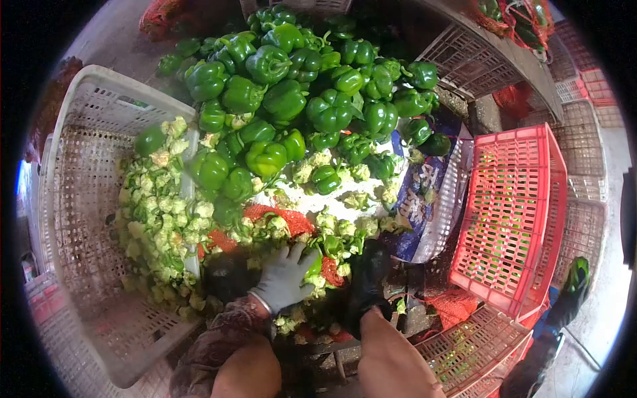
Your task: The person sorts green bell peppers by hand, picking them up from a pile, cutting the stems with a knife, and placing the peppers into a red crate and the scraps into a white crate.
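Note:
My left hand [282,278], in a grey glove, reaches over the scraps between my feet, palm down. Its fingers are spread, and a bright green pepper piece [314,264] shows beside the forefinger, partly covered. Pale pepper cores [332,222] with seeds lie around the hand, together with red mesh netting [285,217]. Beyond it rises a large heap of whole green bell peppers [285,99]. My right hand is outside the view.
A pale plastic crate [89,265] on the left leans beside many pepper cores [162,205]. Red crates [507,212] stand on the right, near a blue printed sack [418,199]. A black shoe [371,268] of mine rests in front. More crates [478,60] are behind.

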The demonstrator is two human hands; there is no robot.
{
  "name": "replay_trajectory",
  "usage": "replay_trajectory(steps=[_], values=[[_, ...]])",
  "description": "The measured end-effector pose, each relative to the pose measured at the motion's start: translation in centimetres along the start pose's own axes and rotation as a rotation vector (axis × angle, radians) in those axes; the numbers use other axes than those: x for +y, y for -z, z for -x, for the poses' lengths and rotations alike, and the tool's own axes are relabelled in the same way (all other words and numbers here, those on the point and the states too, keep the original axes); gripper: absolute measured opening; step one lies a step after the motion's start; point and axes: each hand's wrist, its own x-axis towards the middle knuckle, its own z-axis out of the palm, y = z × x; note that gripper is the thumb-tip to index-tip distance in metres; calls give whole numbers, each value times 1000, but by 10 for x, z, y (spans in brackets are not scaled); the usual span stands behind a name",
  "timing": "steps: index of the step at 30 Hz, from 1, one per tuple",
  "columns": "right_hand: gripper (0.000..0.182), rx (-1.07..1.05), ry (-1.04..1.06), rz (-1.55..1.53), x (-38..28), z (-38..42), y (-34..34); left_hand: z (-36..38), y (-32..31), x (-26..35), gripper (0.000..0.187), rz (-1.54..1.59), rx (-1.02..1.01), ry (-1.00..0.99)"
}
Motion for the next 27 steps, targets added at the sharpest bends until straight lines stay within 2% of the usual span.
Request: replay_trajectory(steps=[2, 3, 4, 5, 7, 8, 10, 11, 12, 13, 14, 16, 17, 18, 20, 21, 23, 24, 27], values=[[43, -332, -102, 53, 46, 0, 16, -6, -17, -2, 62, 55, -18, 68], [42, -418, -158, 121, 63, 4, 18, -10, -22, -6, 62, 75, -26, 105], [42, -455, -200, 155, 51, 15, 11, -17, -21, -12, 61, 138, -83, 164], [42, -465, -214, 155, 30, 25, 4, -16, -22, -15, 60, 331, -70, 255], [41, -375, -181, -4, -42, 51, -14, -19, -25, -25, 56, 718, -22, 428], [41, -348, -155, -135, -87, 67, -26, -17, -28, -30, 47, 943, 49, 539], [41, -535, -153, -541, -185, 102, -57, -23, -6, -27, 44, 1429, 68, 628], [42, -695, -148, -711, -233, 118, -74, -26, 3, -25, 43, 1678, 71, 659], [42, -865, -75, -824, -280, 134, -95, -30, 6, -25, 39, 1804, -35, 640], [50, -943, 230, -808, -325, 139, -117, -37, 12, -21, 39, 1756, -5, 582], [53, -1023, 270, -898, -348, 153, -141, -46, 23, -13, 40, 1704, 27, 527], [60, -1206, 331, -1076, -394, 179, -187, -61, 56, -9, 42, 1354, -150, 613], [59, -1176, 305, -1109, -402, 196, -213, -68, 73, -7, 49, 1184, -246, 638], [58, -1151, 283, -1141, -410, 212, -237, -61, 24, -28, 41, 1038, -157, 522], [56, -1099, 226, -1186, -423, 229, -256, -72, 16, -29, 45, 1024, -158, 760], [54, -1162, 131, -1155, -428, 230, -260, -77, 12, -30, 48, 1020, -152, 879], [52, -1288, -71, -1082, -437, 227, -260, -81, -13, -45, 45, 467, 4, 677], [52, -1246, -36, -1021, -442, 228, -265, -78, -12, -44, 40, 532, 180, 487], [52, -1086, 172, -830, -455, 243, -277, -70, -25, -47, 41, 526, 275, 317]])
